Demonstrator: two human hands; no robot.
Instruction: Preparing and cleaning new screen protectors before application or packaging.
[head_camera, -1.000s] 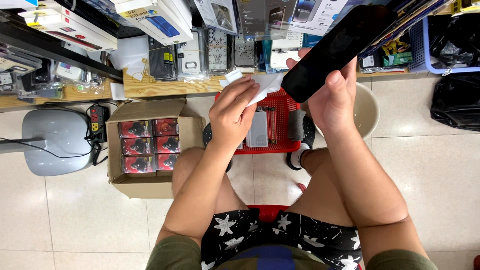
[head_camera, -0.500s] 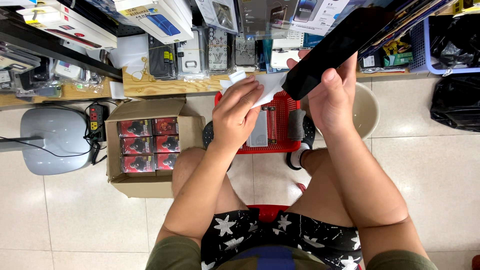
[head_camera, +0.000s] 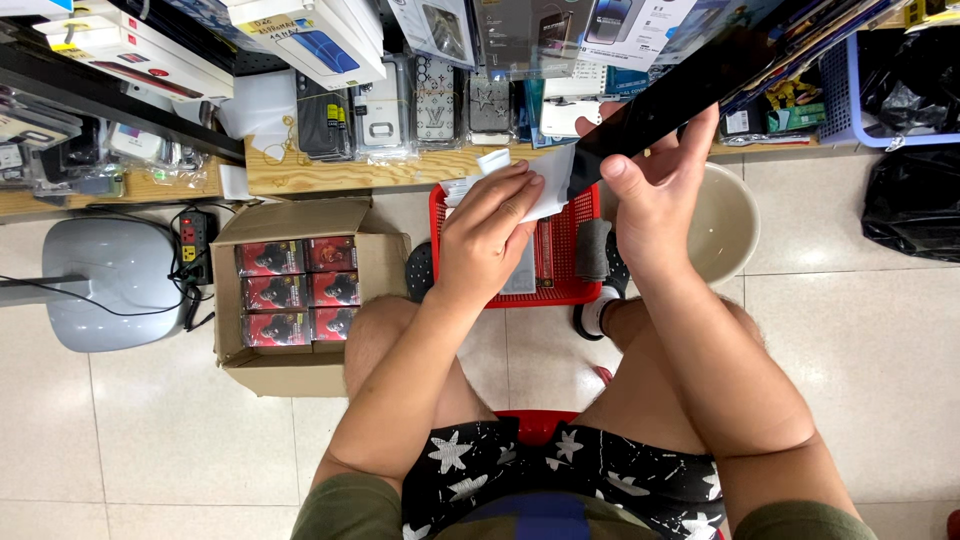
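Though pinched by left hand (head_camera: 490, 235) fingertips, white wipe (head_camera: 545, 190) against phone (head_camera: 680, 95).

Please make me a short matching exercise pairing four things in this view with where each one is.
Things:
1. black slab
2. white cloth
3. red basket
4. cardboard box

Places:
a. on the floor, left of the person's knee
b. under the left hand
c. on the floor beneath both hands
d. in the right hand

Pairs: 1-d, 2-b, 3-c, 4-a
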